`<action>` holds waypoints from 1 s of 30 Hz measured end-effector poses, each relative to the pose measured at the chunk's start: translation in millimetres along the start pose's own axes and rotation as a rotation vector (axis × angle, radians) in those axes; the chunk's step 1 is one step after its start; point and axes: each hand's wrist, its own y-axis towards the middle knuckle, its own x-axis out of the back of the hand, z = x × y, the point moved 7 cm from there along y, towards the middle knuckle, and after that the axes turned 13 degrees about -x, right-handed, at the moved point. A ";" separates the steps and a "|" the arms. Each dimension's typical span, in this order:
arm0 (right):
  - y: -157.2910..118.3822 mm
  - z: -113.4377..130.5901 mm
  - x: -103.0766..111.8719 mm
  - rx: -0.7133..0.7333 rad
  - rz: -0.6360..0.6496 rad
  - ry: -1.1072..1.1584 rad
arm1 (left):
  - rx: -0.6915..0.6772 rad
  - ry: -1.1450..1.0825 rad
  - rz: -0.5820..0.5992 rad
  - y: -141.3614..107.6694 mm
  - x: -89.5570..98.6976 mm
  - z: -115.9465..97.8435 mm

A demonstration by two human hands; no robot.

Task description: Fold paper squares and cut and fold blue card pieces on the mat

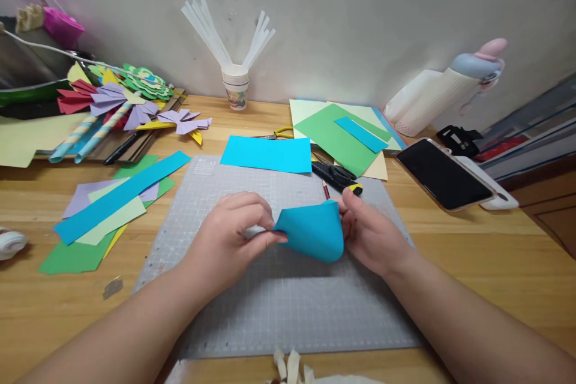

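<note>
A sheet of blue paper [312, 231], curved over on itself at the right, is held between both hands above the grey cutting mat [288, 312]. My left hand [238, 228] pinches its left corner between thumb and fingers. At its right end, my right hand [366, 228] is closed on the paper's edge, with the thumb pointing up and some fingers hidden behind. Beyond the hands, a flat blue rectangle of paper [267, 154] lies across the mat's back edge. A black cutter [335, 177] and a pencil [326, 189] lie behind my right hand.
Paper scraps [121, 210] and paper flowers [108, 99] are at the left. A paper cup [236, 87] with white strips stands at the back. Green sheets [333, 132], a phone [443, 174] and a bottle [450, 87] are at the right.
</note>
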 end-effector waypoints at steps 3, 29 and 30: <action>-2.0 0.1 -5.5 -0.044 0.044 0.040 | -0.126 0.137 -0.045 -1.2 5.4 -11.4; -5.1 -17.0 -16.4 -0.023 0.142 -0.095 | 0.704 -0.859 -0.122 -22.0 -39.4 21.7; -4.7 -18.4 -16.4 -0.034 0.138 -0.100 | 0.709 -0.858 -0.114 -22.1 -39.9 21.6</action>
